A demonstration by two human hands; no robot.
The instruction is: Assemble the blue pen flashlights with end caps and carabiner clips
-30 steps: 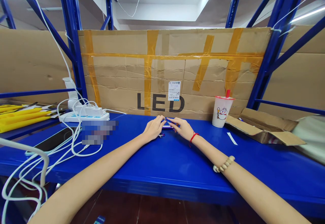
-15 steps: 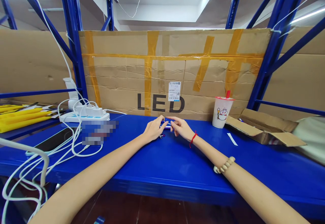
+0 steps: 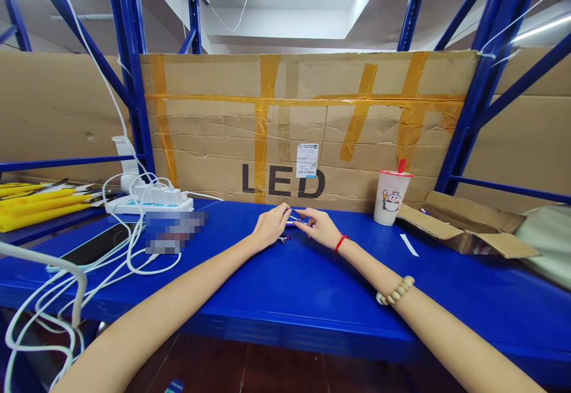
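My left hand (image 3: 270, 226) and my right hand (image 3: 323, 228) meet over the middle of the blue shelf. Both are closed in a pinch around a thin pen-like piece (image 3: 294, 216), mostly covered by the fingers; its exact kind is too small to make out. Just under the fingertips lies a shiny purple pen-like barrel (image 3: 291, 224), partly hidden by both hands. A small purple piece with a metal clip (image 3: 284, 238) rests on the shelf beside my left hand, nearer to me.
On the left are a white power strip (image 3: 156, 204), tangled cables and a phone (image 3: 96, 245). To the right stand a white cup (image 3: 390, 200) with a red straw and an open cardboard box (image 3: 468, 226), with a paper strip (image 3: 408, 245) nearby. A large LED carton (image 3: 214, 143) closes the back.
My right fingers have shifted slightly, thumb and index finger now closer to the left fingertips around the thin piece. The left hand has hardly moved.
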